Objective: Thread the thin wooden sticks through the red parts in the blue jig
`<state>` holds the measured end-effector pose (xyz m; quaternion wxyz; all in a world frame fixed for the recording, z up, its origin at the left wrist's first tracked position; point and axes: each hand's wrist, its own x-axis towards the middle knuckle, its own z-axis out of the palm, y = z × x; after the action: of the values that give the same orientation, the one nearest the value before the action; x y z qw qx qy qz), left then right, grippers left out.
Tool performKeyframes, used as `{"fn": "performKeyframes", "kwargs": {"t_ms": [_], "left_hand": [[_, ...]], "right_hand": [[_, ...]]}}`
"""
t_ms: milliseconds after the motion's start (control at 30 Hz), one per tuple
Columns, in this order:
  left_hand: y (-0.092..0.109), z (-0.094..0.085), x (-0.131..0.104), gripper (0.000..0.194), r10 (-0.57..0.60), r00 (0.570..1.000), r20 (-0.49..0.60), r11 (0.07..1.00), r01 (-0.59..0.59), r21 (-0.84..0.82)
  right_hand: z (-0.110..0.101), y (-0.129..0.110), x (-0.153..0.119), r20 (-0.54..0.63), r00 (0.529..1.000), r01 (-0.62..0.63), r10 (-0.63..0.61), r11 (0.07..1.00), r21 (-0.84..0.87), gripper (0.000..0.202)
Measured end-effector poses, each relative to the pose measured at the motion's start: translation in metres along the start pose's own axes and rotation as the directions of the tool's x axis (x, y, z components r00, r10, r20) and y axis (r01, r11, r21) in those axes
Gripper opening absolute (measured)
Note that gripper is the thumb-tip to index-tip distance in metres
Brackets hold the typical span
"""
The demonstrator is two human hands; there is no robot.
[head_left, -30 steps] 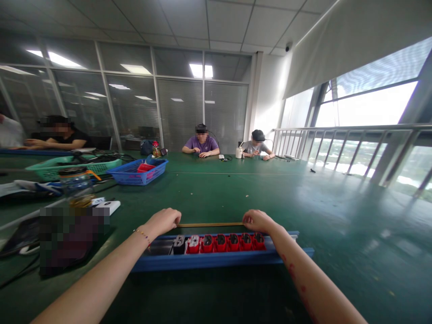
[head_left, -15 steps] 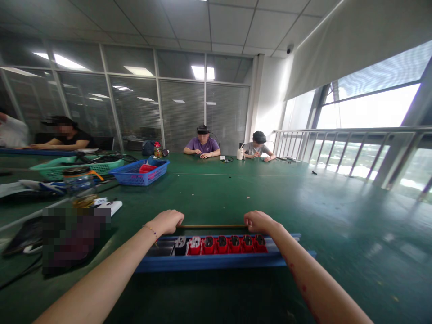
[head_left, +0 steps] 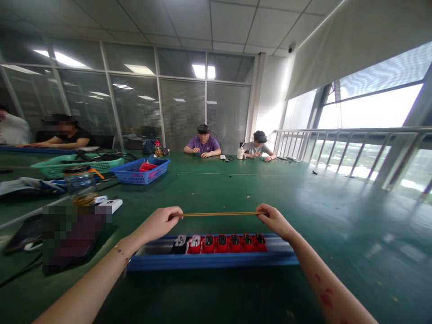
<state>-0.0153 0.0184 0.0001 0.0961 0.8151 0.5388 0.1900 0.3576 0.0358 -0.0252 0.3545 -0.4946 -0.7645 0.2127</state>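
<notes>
A thin tan rubber band (head_left: 219, 214) runs stretched between my two hands, its two strands nearly straight and level. My left hand (head_left: 167, 220) is closed on its left end, and my right hand (head_left: 272, 219) pinches the right end. Below the band lies a long blue channel-shaped tray (head_left: 216, 261) with a grey metallic inside. A row of several red blocks (head_left: 222, 244) with dark tops sits in it. At the row's left end are a red block with a pale top (head_left: 195, 244) and a black block with a grey top (head_left: 180, 244).
A blue basket (head_left: 140, 175) with a red item and a green basket (head_left: 54, 170) of cables stand at left. Nearer are a lidded jar (head_left: 81, 186), a white device (head_left: 116, 206) and a dark pouch. Several people sit around the green table (head_left: 286, 193).
Both hands have risen and moved farther apart, lifting the rubber band away from the tray's far edge. It now shows as two strands. The blocks stay in their row.
</notes>
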Motion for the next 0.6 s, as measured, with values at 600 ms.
{"fn": "performKeyframes", "kwargs": {"t_ms": [600], "left_hand": [[0.009, -0.016, -0.029, 0.042, -0.043, 0.953, 0.299, 0.944, 0.137, -0.300]], "right_hand": [[-0.017, -0.016, -0.036, 0.438, 0.898, -0.219, 0.042, 0.906, 0.362, 0.036]]}}
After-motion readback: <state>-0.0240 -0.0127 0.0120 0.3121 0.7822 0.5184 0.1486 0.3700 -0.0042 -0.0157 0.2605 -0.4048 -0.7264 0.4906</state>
